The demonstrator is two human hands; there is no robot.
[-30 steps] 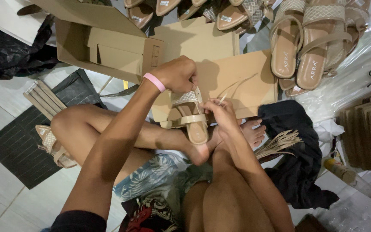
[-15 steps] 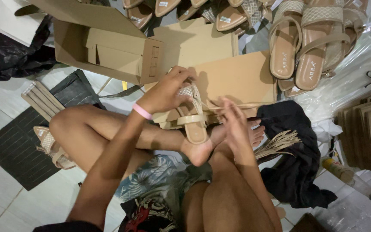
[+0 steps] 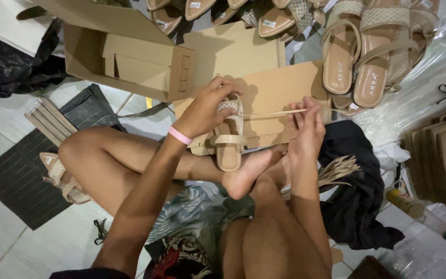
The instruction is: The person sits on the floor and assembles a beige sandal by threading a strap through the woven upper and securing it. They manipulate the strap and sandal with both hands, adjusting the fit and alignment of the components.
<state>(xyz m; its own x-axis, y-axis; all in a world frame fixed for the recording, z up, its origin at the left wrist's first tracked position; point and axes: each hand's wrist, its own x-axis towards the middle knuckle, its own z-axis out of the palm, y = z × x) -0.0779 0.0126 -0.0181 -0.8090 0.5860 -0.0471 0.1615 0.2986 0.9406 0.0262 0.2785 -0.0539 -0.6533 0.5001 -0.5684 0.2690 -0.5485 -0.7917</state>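
L hand (image 3: 206,108) grips woven beige sandal (image 3: 228,137); R hand (image 3: 308,129) pulls thin strip (image 3: 274,113).

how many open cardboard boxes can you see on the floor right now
1: a brown open cardboard box lies on its side at upper left, above the left hand. Flat cardboard pieces lie beside it; others may be out of view.

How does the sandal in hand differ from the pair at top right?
The beige sandal is single, gripped by the left hand; the sandal pair lies untouched on plastic. A thin strip runs from the held one to the right hand; the pair has none. Both have woven front straps.
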